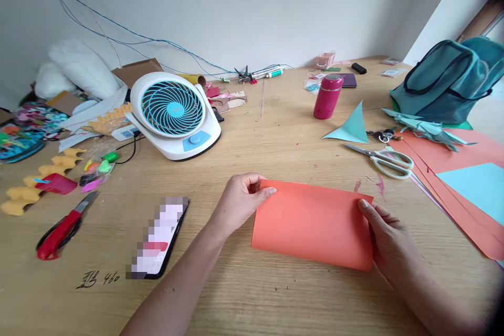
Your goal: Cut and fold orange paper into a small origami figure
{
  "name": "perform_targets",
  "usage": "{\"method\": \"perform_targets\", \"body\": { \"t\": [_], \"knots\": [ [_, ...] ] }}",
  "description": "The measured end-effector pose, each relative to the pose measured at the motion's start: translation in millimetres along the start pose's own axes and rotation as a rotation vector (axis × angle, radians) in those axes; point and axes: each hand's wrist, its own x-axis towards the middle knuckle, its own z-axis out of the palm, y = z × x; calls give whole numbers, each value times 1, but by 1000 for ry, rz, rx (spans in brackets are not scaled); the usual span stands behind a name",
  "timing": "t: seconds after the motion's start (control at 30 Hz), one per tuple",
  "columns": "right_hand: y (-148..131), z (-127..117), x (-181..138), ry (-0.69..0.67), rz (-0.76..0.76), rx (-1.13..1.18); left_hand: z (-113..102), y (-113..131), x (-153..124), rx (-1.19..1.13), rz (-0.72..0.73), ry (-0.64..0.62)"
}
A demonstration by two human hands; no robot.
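An orange sheet of paper is held up off the table between my two hands, its lower part curving toward me. My left hand pinches its upper left corner, thumb on the near face and fingers behind. At the upper right corner my right hand grips the sheet the same way. Whether the paper is folded double cannot be made out. Beyond it lie white-handled scissors and a folded light-blue paper triangle.
A white fan stands back left, with a phone and red-handled scissors nearer me. Right of centre stands a pink flask. Orange sheets, a folded blue paper figure and a teal bag lie at right.
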Motion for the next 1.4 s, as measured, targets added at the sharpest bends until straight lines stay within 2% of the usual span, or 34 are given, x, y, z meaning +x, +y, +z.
{"method": "perform_targets", "body": {
  "t": [0.5,0.83,1.03,1.4],
  "knots": [
    [2,0,1,68,-22,-14,2,-3,1,-54,-5,22],
    [1,-4,0,54,-107,-14,4,-12,6,-104,59,48],
    [2,-6,1,45,-106,-17,7,-10,6,-184,37,56],
    [1,-5,2,28,-107,-34,6,-10,5,-165,42,70]
  ]
}}
